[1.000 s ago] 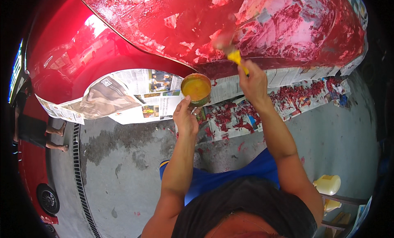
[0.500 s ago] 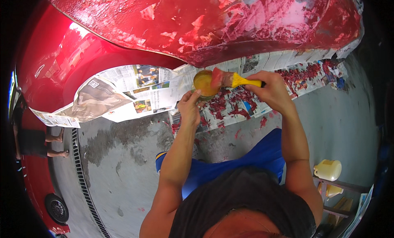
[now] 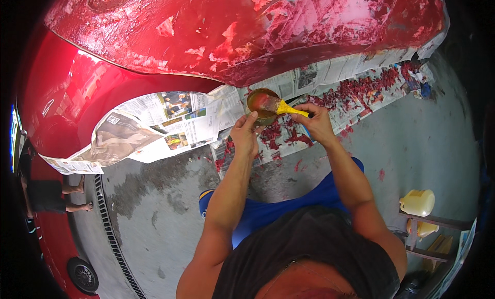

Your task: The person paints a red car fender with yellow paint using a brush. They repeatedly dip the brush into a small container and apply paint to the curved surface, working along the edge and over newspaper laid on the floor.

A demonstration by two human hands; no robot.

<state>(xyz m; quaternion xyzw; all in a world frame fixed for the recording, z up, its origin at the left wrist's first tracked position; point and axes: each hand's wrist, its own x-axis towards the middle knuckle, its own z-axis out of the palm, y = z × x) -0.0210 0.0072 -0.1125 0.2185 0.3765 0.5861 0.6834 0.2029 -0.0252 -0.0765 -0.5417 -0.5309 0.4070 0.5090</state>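
My left hand [image 3: 245,134] is closed on the near-left side of a small round cup [image 3: 252,103] holding yellowish-brown liquid. My right hand [image 3: 316,123] grips the yellow handle of a paintbrush [image 3: 286,109], whose red-stained bristles are down inside the cup. Just beyond the cup is a red car panel [image 3: 206,46] with blistered, partly peeled paint and pinkish bare patches. Newspaper [image 3: 289,90] lines the panel's lower edge, and beneath the hands more sheets carry red paint scrapings [image 3: 340,100].
Newspaper [image 3: 196,116] also covers the wheel area at left. A drain grate [image 3: 105,211] crosses the grey floor [image 3: 154,237]. Another red car [image 3: 54,242] and a person [image 3: 49,196] are at far left. A cream jug [image 3: 417,202] stands on a rack [image 3: 438,220] at right.
My right hand has moved left and slightly down, bringing the brush from the cup's rim into the cup. The left hand still holds the cup.
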